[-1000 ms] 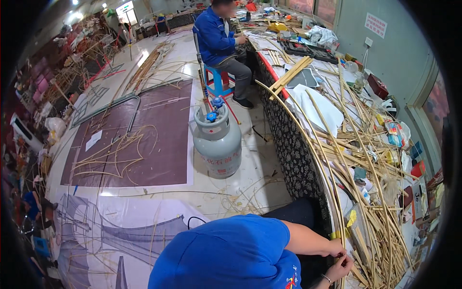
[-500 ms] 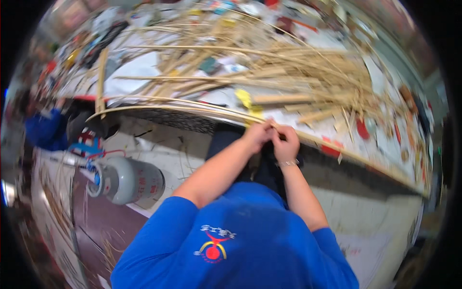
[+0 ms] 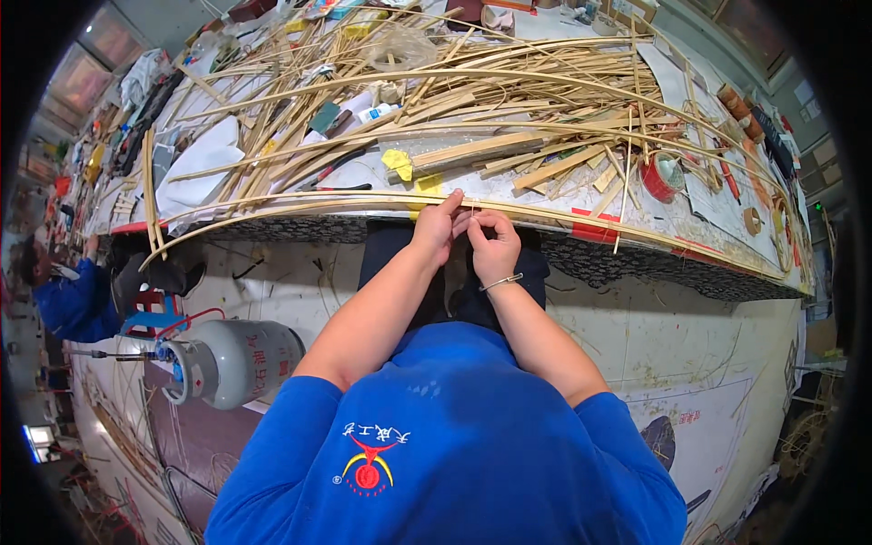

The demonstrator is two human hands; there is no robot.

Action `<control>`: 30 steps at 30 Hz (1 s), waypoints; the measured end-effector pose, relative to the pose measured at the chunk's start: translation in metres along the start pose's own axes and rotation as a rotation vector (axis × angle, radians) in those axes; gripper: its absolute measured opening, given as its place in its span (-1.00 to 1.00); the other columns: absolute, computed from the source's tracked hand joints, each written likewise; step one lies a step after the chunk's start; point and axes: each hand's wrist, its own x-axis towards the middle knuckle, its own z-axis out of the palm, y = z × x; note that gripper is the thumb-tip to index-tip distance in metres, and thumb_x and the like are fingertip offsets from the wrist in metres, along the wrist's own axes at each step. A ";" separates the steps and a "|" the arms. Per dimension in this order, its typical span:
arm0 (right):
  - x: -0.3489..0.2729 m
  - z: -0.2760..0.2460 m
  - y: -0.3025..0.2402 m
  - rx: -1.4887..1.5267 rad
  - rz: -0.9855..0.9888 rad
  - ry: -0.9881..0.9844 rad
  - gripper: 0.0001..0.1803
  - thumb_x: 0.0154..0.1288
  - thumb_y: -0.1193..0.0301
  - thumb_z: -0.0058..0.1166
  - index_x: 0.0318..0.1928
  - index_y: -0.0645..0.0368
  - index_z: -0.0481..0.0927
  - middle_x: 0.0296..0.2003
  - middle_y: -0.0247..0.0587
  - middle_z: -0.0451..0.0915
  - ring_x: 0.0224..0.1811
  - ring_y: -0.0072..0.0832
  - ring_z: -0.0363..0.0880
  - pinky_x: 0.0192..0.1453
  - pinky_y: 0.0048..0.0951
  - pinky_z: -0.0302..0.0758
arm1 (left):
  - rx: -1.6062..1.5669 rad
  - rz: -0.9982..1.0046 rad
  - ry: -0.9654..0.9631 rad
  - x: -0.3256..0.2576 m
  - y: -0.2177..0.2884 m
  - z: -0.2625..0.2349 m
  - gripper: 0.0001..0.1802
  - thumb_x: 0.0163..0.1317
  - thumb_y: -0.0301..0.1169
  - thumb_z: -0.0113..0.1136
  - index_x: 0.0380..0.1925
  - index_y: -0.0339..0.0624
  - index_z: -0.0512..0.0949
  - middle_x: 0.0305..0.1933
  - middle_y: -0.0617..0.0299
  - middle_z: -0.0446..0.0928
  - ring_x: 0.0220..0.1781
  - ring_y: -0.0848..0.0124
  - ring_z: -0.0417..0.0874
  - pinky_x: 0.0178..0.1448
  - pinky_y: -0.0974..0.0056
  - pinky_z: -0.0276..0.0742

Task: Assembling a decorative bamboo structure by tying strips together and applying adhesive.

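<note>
Long, thin bamboo strips (image 3: 318,198) run along the table's near edge, bowing downward at their left end. My left hand (image 3: 436,236) is closed round them near the middle, its thumb lying over the top. Just to its right and close beside it, my right hand (image 3: 495,247) makes a pinch with thumb and forefinger below the strips. Something very thin seems to stand at those fingertips, too fine to name. A bracelet (image 3: 501,282) circles my right wrist.
The table is heaped with bamboo strips (image 3: 545,86). A yellow crumpled piece (image 3: 397,163), a red roll of tape (image 3: 661,178) and a white sheet (image 3: 202,168) lie there. On the floor at left lies a grey gas cylinder (image 3: 259,361), near a person in blue (image 3: 77,300).
The whole view has shifted and sharpened. Both hands sit farther left in the picture, still at the strips. My left thumb now points up across them, and the right hand's pinch shows more plainly.
</note>
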 end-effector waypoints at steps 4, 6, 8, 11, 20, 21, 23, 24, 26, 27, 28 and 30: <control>-0.007 0.006 0.007 0.420 0.607 0.114 -0.95 0.11 0.57 0.11 -0.44 0.25 0.50 -0.40 -0.30 0.54 -0.40 -0.62 0.48 -0.28 -0.62 0.43 | 0.034 -0.043 -0.024 -0.001 0.003 0.002 -0.72 0.25 -0.26 0.05 -0.22 -0.27 0.48 -0.23 0.15 0.55 -0.25 0.40 0.59 -0.16 0.36 0.51; -0.006 0.005 0.008 0.449 0.631 0.108 -0.96 0.12 0.57 0.10 -0.43 0.26 0.51 -0.41 -0.29 0.54 -0.41 -0.62 0.48 -0.28 -0.62 0.43 | 0.058 -0.065 -0.029 0.001 0.005 0.001 -0.72 0.24 -0.26 0.06 -0.22 -0.27 0.48 -0.22 0.15 0.55 -0.25 0.40 0.58 -0.17 0.36 0.50; -0.004 0.007 0.009 0.479 0.651 0.097 -0.96 0.12 0.57 0.10 -0.42 0.27 0.51 -0.41 -0.29 0.54 -0.41 -0.62 0.48 -0.28 -0.62 0.43 | 0.075 -0.097 -0.059 0.005 0.007 -0.004 -0.72 0.22 -0.24 0.09 -0.26 -0.25 0.50 -0.27 0.19 0.55 -0.24 0.43 0.56 -0.17 0.37 0.47; -0.004 0.014 0.006 0.481 0.703 0.065 -0.95 0.17 0.53 0.07 -0.40 0.25 0.50 -0.43 -0.26 0.54 -0.41 -0.57 0.48 -0.28 -0.61 0.42 | 0.269 -0.066 -0.100 0.001 0.012 -0.012 -0.76 0.18 -0.28 0.14 -0.33 -0.26 0.53 -0.33 0.19 0.55 -0.32 0.45 0.56 -0.24 0.40 0.46; -0.005 -0.007 -0.014 0.067 0.485 -0.113 -0.85 0.22 0.41 0.07 -0.31 0.25 0.52 -0.36 -0.32 0.52 -0.30 -0.59 0.42 -0.15 -0.56 0.39 | 1.037 0.106 -0.011 -0.007 0.016 -0.010 -0.63 0.09 -0.12 0.14 -0.30 -0.22 0.59 -0.34 0.09 0.61 -0.34 0.36 0.61 -0.24 0.31 0.53; -0.003 -0.005 -0.021 0.082 0.511 -0.155 -0.89 0.23 0.46 0.03 -0.31 0.27 0.52 -0.28 -0.24 0.56 -0.23 -0.56 0.45 -0.09 -0.55 0.39 | 1.126 0.117 -0.136 -0.002 0.016 -0.015 -0.60 0.11 -0.07 0.10 -0.38 -0.21 0.61 -0.49 0.12 0.61 -0.52 0.38 0.61 -0.39 0.29 0.53; -0.004 -0.017 0.001 0.101 0.545 -0.206 -0.85 0.26 0.44 0.00 -0.24 0.29 0.48 -0.29 -0.29 0.50 -0.27 -0.54 0.41 -0.13 -0.55 0.38 | 1.086 0.048 -0.112 -0.014 0.023 -0.005 -0.59 0.09 -0.05 0.09 -0.51 -0.20 0.62 -0.62 0.18 0.58 -0.59 0.35 0.60 -0.45 0.24 0.50; -0.003 -0.026 0.015 0.086 0.556 -0.184 -0.80 0.28 0.43 -0.02 -0.17 0.31 0.46 -0.26 -0.27 0.48 -0.24 -0.52 0.42 -0.11 -0.53 0.38 | 1.356 0.179 -0.127 -0.028 0.037 0.009 -0.66 0.05 -0.12 0.10 -0.53 -0.19 0.61 -0.60 0.12 0.58 -0.55 0.24 0.61 -0.43 0.17 0.49; -0.003 -0.015 -0.007 0.297 0.570 -0.157 -0.74 0.29 0.42 -0.07 -0.11 0.36 0.42 -0.21 -0.17 0.48 -0.17 -0.46 0.43 -0.02 -0.49 0.37 | 1.434 0.698 -0.177 -0.021 0.031 0.005 -0.80 -0.10 -0.26 0.14 -0.55 -0.13 0.59 -0.62 0.11 0.53 -0.50 0.09 0.56 -0.40 0.07 0.45; -0.001 -0.010 -0.035 0.108 0.528 -0.162 -0.73 0.24 0.44 -0.02 -0.10 0.34 0.46 -0.21 -0.13 0.51 -0.19 -0.42 0.44 -0.06 -0.49 0.39 | 1.372 0.869 -0.255 -0.023 0.036 0.010 -0.83 -0.14 -0.30 0.15 -0.55 -0.12 0.58 -0.59 0.11 0.51 -0.47 0.07 0.54 -0.40 0.06 0.43; 0.002 -0.004 -0.060 -0.082 0.477 -0.171 -0.72 0.19 0.46 0.03 -0.09 0.33 0.51 -0.21 -0.08 0.54 -0.22 -0.37 0.46 -0.11 -0.49 0.42 | 1.372 0.870 -0.220 -0.018 0.038 0.005 -0.83 -0.14 -0.30 0.15 -0.55 -0.12 0.58 -0.59 0.11 0.51 -0.47 0.07 0.54 -0.40 0.06 0.43; 0.008 0.005 -0.061 0.010 0.639 -0.147 -0.74 0.19 0.43 0.04 -0.17 0.39 0.51 -0.32 -0.14 0.54 -0.28 -0.42 0.46 -0.19 -0.48 0.42 | 1.339 1.367 -0.397 0.004 0.037 -0.005 -0.87 -0.21 -0.34 0.17 -0.57 -0.05 0.60 -0.49 0.16 0.53 -0.40 0.13 0.55 -0.39 0.08 0.42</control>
